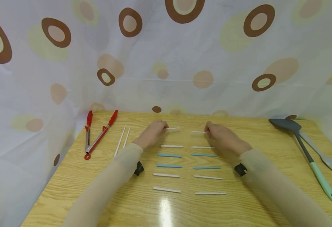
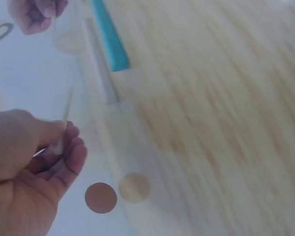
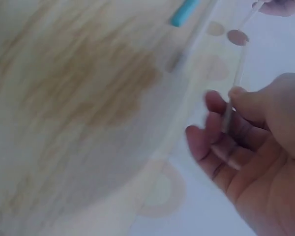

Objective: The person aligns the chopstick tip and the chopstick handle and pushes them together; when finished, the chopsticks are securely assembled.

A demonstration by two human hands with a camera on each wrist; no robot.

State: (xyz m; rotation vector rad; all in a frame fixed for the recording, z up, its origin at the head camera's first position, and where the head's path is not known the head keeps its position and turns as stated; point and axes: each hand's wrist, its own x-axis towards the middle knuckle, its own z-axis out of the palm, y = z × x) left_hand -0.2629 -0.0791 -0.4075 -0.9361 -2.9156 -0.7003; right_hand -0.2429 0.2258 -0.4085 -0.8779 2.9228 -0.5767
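My left hand (image 1: 152, 133) pinches a thin white stick (image 1: 173, 128) between thumb and fingers, near the back of the table. Opposite it, my right hand (image 1: 222, 135) pinches another white stick (image 1: 197, 132). The free ends of the two sticks point toward each other with a gap between. In the left wrist view the thumb presses the stick (image 2: 67, 105) against curled fingers; the right wrist view shows the same kind of pinch on its stick (image 3: 240, 69). Closer to me lie two columns of short sticks, white (image 1: 171, 146) and blue (image 1: 169, 155) ones, roughly level across.
Red-tipped tongs (image 1: 97, 138) lie spread at the left, beside two long white chopsticks (image 1: 120, 140). At the right are a dark spatula with a green handle (image 1: 322, 181) and a grey spoon (image 1: 319, 153). A patterned cloth (image 1: 166, 63) hangs behind the wooden table (image 1: 120, 201).
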